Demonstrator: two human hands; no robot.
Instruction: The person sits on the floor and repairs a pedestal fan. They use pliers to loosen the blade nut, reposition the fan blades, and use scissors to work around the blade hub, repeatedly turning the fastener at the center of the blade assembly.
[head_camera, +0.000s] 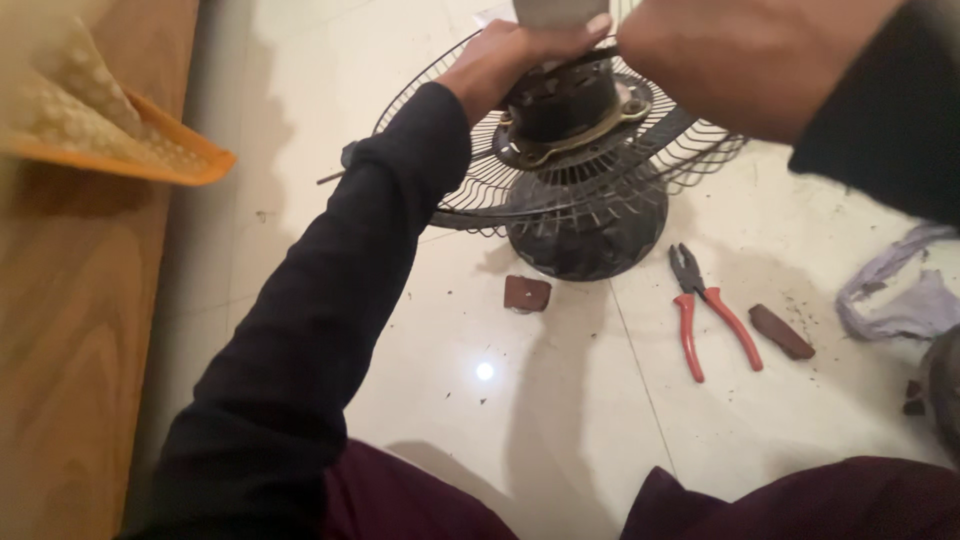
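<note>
Left hand (505, 62) curled, seemingly gripping fan motor (565, 100)

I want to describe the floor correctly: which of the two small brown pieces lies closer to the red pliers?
The long brown piece, lying just right of the red pliers handles. The squarish brown piece sits farther left, in front of the fan base.

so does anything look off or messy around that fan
Yes: dark crumbs and dust speckle the white floor by the red-handled pliers, two brown pieces lie loose, and the fan guard sits tilted.
</note>
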